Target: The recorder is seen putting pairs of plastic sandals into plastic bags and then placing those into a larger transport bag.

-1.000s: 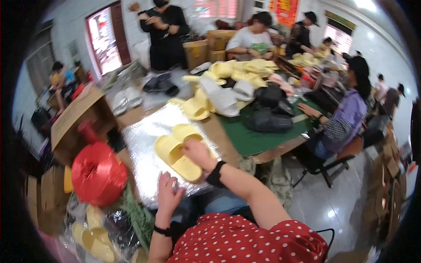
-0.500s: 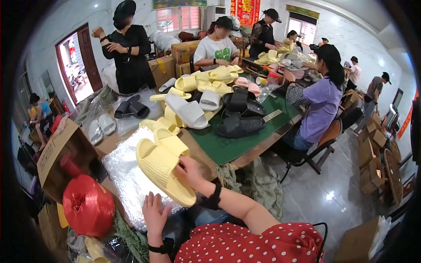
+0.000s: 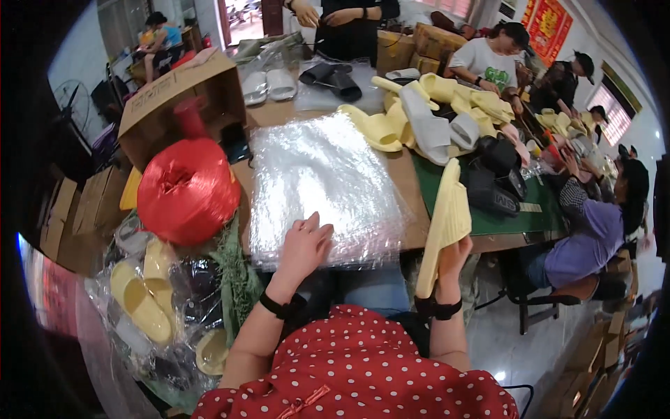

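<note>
My left hand [image 3: 305, 244] rests on the near part of a stack of clear plastic bags [image 3: 314, 167], fingers stretched out and nothing gripped. To the right of the stack, my right hand [image 3: 455, 260] is closed on a yellow slide sandal [image 3: 447, 216]. The sandal stands upright on end, seen nearly edge-on, with its ribbed strap facing right. Whether a second one sits behind it is hidden. Beyond, a pile of slides holds yellow ones [image 3: 380, 129], a grey one [image 3: 424, 122] and black ones [image 3: 492, 185].
At left sit a red twine roll [image 3: 187, 190] and an open cardboard box [image 3: 183, 91]. Bagged yellow slides [image 3: 139, 300] lie low at left. Grey slides [image 3: 269, 85] and black slides [image 3: 335, 80] lie at the back. Co-workers [image 3: 586, 234] sit and stand around the table with the green mat [image 3: 447, 202].
My view has swung to the left. The yellow slide has gone from over the bags to their right side, turned edge-on. My left hand has moved forward onto the bags.
</note>
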Available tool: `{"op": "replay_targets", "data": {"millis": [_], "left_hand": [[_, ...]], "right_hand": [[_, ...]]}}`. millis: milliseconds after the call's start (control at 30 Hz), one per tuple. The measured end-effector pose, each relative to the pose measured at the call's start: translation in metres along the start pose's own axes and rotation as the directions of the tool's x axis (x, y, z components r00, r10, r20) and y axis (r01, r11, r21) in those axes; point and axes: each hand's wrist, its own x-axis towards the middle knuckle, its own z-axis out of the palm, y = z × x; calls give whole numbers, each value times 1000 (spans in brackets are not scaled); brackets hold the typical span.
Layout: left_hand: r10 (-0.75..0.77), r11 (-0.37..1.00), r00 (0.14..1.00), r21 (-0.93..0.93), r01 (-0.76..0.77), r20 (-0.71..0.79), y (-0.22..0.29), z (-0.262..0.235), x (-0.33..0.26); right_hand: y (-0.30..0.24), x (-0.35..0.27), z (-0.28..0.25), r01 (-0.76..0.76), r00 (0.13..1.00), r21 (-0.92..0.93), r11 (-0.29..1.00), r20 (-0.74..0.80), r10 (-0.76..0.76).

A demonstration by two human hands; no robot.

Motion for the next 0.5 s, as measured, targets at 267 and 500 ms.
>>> {"op": "replay_targets", "data": {"millis": [267,500], "left_hand": [[-181,955,979,-255,151,-98,4,-7,11],[-232,864,959,-487,127,-162,6,-16,16]], "right_hand": [[-48,-26,33,-43,956,-102,994,285,70],[-73,-48,56,176,713,-394,902,683,159]]}}
